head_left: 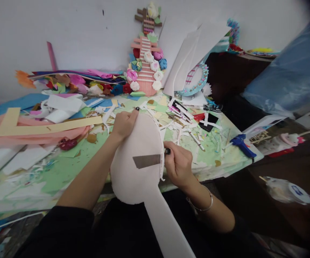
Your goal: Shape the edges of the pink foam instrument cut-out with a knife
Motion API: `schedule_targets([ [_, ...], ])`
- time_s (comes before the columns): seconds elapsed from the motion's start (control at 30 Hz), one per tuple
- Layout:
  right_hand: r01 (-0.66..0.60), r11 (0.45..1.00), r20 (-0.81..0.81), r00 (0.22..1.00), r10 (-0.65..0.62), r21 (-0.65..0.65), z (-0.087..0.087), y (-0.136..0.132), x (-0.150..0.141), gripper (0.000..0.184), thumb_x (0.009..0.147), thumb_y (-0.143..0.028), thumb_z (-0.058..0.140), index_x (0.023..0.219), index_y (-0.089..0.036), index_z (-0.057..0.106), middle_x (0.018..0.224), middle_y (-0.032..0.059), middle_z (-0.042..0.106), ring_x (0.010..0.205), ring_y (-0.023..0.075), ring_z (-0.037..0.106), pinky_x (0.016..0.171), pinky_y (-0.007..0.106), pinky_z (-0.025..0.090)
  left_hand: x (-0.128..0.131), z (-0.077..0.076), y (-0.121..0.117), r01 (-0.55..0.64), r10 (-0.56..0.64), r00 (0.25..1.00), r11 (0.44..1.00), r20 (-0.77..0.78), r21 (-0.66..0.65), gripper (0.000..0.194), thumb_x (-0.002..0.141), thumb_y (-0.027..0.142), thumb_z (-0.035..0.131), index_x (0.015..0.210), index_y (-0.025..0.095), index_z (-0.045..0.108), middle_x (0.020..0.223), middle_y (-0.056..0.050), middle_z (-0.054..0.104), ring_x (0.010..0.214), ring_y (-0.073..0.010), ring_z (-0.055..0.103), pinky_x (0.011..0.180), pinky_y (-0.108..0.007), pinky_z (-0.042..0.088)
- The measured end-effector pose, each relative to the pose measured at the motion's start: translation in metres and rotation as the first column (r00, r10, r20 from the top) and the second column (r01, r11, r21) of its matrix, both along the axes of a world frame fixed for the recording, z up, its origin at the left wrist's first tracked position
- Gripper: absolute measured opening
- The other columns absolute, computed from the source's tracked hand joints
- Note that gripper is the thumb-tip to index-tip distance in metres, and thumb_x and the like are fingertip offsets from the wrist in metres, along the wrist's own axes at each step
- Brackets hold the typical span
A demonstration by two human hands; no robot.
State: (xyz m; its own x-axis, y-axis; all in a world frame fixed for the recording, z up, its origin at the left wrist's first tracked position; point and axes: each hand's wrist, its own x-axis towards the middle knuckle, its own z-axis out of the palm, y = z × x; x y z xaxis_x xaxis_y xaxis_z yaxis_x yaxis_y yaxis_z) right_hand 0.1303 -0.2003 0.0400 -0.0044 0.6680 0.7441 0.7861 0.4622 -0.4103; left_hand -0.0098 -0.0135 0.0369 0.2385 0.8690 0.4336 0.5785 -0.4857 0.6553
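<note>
I have the white foam-board cutout (139,157), a guitar-like body with a long neck, lying across the near edge of the craft table (71,168) and over my lap. My left hand (124,123) is clamped on its upper left rim, fingers curled over the far edge and thumb on the face, pinning it. My right hand (178,163) is closed around what looks like a craft knife; its grey blade (147,161) lies flat across the board, tip toward the middle, though the handle is hidden in my fist, so I can't be sure of the tool.

As I judge it, I'm trimming the right-hand rim of the rounded body: a thin curled offcut strip (161,150) is parting from the edge just beside my knuckles. The next move calls for a steady left-hand hold and a blade that follows the curve without biting inward.

The cutout's long axis runs from the far rounded end, by my left fingertips, down toward me and slightly right, with the neck pointing at the lower right. Paper scraps (187,134) and a blue glue gun (241,143) lie beyond.
</note>
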Motion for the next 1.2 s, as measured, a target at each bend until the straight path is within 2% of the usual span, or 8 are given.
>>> schedule_targets([
  [0.1, -0.061, 0.998, -0.044, 0.997, 0.061, -0.02, -0.002, 0.006, 0.004, 0.03, 0.094, -0.018, 0.034, 0.099, -0.017, 0.063, 0.08, 0.004, 0.07, 0.065, 0.0118, 0.061, 0.059, 0.024, 0.044, -0.002, 0.004, 0.001, 0.09, -0.091, 0.996, 0.995, 0.023, 0.032, 0.048, 0.086, 0.041, 0.044, 0.045, 0.021, 0.029, 0.045, 0.002, 0.028, 0.05, -0.0125, 0.029, 0.054, -0.031, 0.02],
  [0.2, -0.066, 0.998, -0.051, 0.997, 0.064, -0.025, -0.003, 0.01, 0.005, 0.031, 0.094, -0.018, 0.035, 0.102, -0.017, 0.065, 0.08, 0.0038, 0.071, 0.062, 0.0114, 0.061, 0.058, 0.024, 0.044, 0.003, 0.011, -0.004, 0.249, -0.253, 0.96, 0.967, 0.116, 0.046, 0.038, 0.084, 0.038, 0.044, 0.052, 0.02, 0.037, 0.052, 0.002, 0.035, 0.056, -0.0125, 0.035, 0.056, -0.029, 0.025],
  [0.27, -0.063, 0.998, -0.033, 0.998, 0.062, -0.015, -0.002, 0.01, 0.004, 0.031, 0.094, -0.019, 0.035, 0.103, -0.017, 0.065, 0.08, 0.0039, 0.071, 0.064, 0.0118, 0.062, 0.059, 0.024, 0.045, 0.009, 0.015, -0.01, 0.3, -0.3, 0.942, 0.954, 0.152, 0.024, 0.037, 0.084, 0.038, 0.042, 0.052, 0.019, 0.04, 0.052, 0.002, 0.036, 0.056, -0.0122, 0.035, 0.056, -0.028, 0.026],
  [0.47, -0.048, 0.998, -0.011, 0.999, 0.047, -0.046, -0.002, 0.0, 0.004, 0.035, 0.095, -0.02, 0.033, 0.106, -0.017, 0.066, 0.081, 0.0058, 0.071, 0.072, 0.0144, 0.065, 0.064, 0.025, 0.048, 0.025, 0.017, -0.026, 0.231, -0.222, 0.956, 0.973, 0.192, -0.024, 0.041, 0.08, 0.033, 0.045, 0.046, 0.02, 0.025, 0.049, 0.003, 0.019, 0.049, -0.0093, 0.023, 0.051, -0.029, 0.019],
  [0.73, -0.067, 0.997, 0.022, 0.997, 0.068, -0.043, -0.005, -0.003, 0.011, 0.037, 0.095, -0.021, 0.035, 0.107, -0.014, 0.069, 0.063, 0.0048, 0.063, 0.067, 0.0163, 0.064, 0.063, 0.026, 0.049, 0.025, 0.02, -0.029, 0.369, -0.348, 0.911, 0.927, 0.22, -0.065, 0.041, 0.079, 0.036, 0.045, 0.045, 0.02, 0.028, 0.047, 0.003, 0.021, 0.049, -0.0089, 0.023, 0.051, -0.029, 0.019],
  [0.9, -0.029, 0.996, -0.008, 1.0, 0.029, -0.082, -0.01, -0.002, 0.012, 0.039, 0.096, -0.02, 0.034, 0.12, -0.018, 0.065, 0.071, 0.0029, 0.068, 0.063, 0.013, 0.06, 0.062, 0.025, 0.047, 0.023, 0.021, -0.031, 0.367, -0.351, 0.912, 0.929, 0.211, -0.045, 0.041, 0.079, 0.036, 0.045, 0.045, 0.02, 0.028, 0.047, 0.003, 0.022, 0.048, -0.0087, 0.024, 0.05, -0.029, 0.019],
  [1.03, -0.043, 0.995, -0.049, 0.998, 0.039, -0.085, -0.011, 0.001, 0.014, 0.038, 0.096, -0.02, 0.035, 0.12, -0.021, 0.065, 0.081, 0.0012, 0.072, 0.06, 0.0098, 0.059, 0.061, 0.022, 0.045, 0.022, 0.021, -0.031, 0.351, -0.339, 0.92, 0.936, 0.194, -0.029, 0.04, 0.079, 0.035, 0.044, 0.046, 0.02, 0.027, 0.047, 0.003, 0.022, 0.048, -0.0091, 0.024, 0.051, -0.03, 0.019],
  [1.2, -0.051, 0.991, -0.06, 0.997, 0.044, -0.122, -0.008, 0.005, 0.016, 0.037, 0.097, -0.022, 0.035, 0.114, -0.02, 0.068, 0.068, -0.0008, 0.066, 0.056, 0.0096, 0.057, 0.058, 0.022, 0.044, 0.02, 0.023, -0.032, 0.351, -0.343, 0.924, 0.936, 0.171, -0.022, 0.04, 0.079, 0.035, 0.043, 0.046, 0.02, 0.027, 0.048, 0.003, 0.022, 0.049, -0.0094, 0.024, 0.051, -0.03, 0.02],
])
